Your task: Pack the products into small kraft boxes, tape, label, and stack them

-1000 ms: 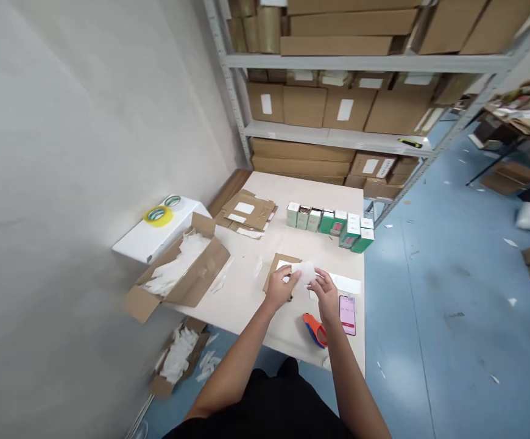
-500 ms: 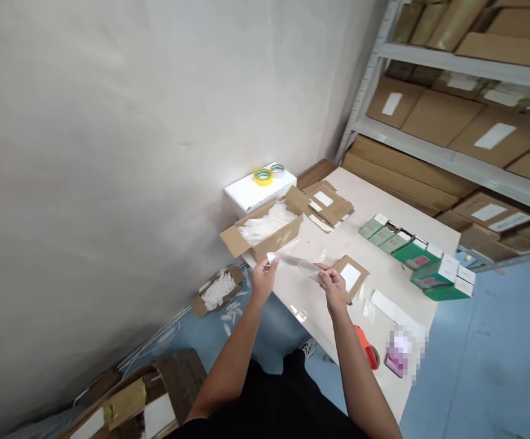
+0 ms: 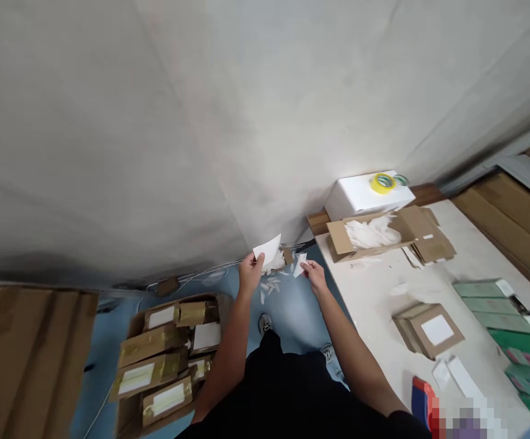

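Observation:
My left hand [image 3: 249, 274] is closed on a white paper sheet [image 3: 268, 247], thumb on its near edge. The sheet tilts up in front of the wall. In my right hand [image 3: 316, 278], thumb and fingers pinch a smaller white paper piece [image 3: 300, 264], which looks folded. The two hands are apart, both above the floor left of the table. Behind the sheet, partly hidden by it, a small carton [image 3: 287, 256] on the floor holds white scraps. More white scraps [image 3: 270, 285] are scattered beside it.
On the table [image 3: 360, 292] are an open carton [image 3: 338, 241] of white material, a closed box [image 3: 429, 332] with a white label, green boxes [image 3: 521, 341] and a red-and-blue tape dispenser [image 3: 423, 399]. Yellow tape [image 3: 382, 183] tops a white box [image 3: 349, 198]. A large carton [image 3: 128, 421] holds labelled parcels.
The view and both hands have swung left, away from the table. The strip that stretched between my hands is gone; each hand now holds a separate white piece.

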Available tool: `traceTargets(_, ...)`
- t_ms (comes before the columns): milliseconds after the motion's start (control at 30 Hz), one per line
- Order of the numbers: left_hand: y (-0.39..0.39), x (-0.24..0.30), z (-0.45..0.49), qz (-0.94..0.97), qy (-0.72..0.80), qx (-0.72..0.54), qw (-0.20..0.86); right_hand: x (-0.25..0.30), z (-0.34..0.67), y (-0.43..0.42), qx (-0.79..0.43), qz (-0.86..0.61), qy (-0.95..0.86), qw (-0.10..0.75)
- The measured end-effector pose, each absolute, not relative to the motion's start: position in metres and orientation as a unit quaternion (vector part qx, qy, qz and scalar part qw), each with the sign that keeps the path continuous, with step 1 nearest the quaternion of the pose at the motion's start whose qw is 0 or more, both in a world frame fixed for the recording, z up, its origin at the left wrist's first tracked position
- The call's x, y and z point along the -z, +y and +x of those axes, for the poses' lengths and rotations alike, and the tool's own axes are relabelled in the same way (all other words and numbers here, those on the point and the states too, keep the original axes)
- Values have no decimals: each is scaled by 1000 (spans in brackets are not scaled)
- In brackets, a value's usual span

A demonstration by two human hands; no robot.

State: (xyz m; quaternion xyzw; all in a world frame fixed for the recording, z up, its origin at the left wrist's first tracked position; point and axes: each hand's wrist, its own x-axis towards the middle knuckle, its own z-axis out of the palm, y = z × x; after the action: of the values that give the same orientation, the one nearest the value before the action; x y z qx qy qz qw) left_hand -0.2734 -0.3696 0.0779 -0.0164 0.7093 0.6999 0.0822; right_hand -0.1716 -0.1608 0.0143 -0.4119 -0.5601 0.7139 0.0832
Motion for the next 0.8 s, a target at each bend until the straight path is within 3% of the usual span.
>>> traceTargets(100, -419, -69, -283, -22, 739, -668, 87, 16, -226, -193, -715, -473, -514, -20)
traceTargets(233, -469, -57, -289, -45, 761, -643, 79, 47, -284, -222, -685, -507, -519, -68)
traceTargets(500, -507, -45, -287, -63, 787, -605, 102, 63, -343, -243, -670, -484, -561, -50)
traceTargets(800, -460, -59, -298, 20, 827, -553, 100, 23, -285, -243, -724, -407, -557, 8)
